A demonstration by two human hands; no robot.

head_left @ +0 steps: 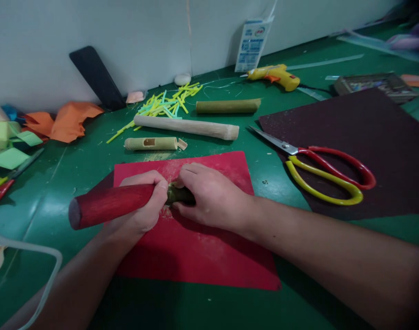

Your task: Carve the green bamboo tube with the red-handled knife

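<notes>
The left forearm [92, 266] slants from the near left toward the far right, ending in the left hand [148, 201], whose fingers curl closed on the far side while its thumb [158, 194] points far and right. From the near right, the right forearm [316, 252] reaches far and left; the right hand [209, 192], back upward, is closed too, its fingers curled over just beside the left hand.

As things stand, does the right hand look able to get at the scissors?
Probably not while the right hand holds the green bamboo piece. Were it freed, the way looks open: the scissors lie mostly on the dark sheet with nothing over them.
</notes>
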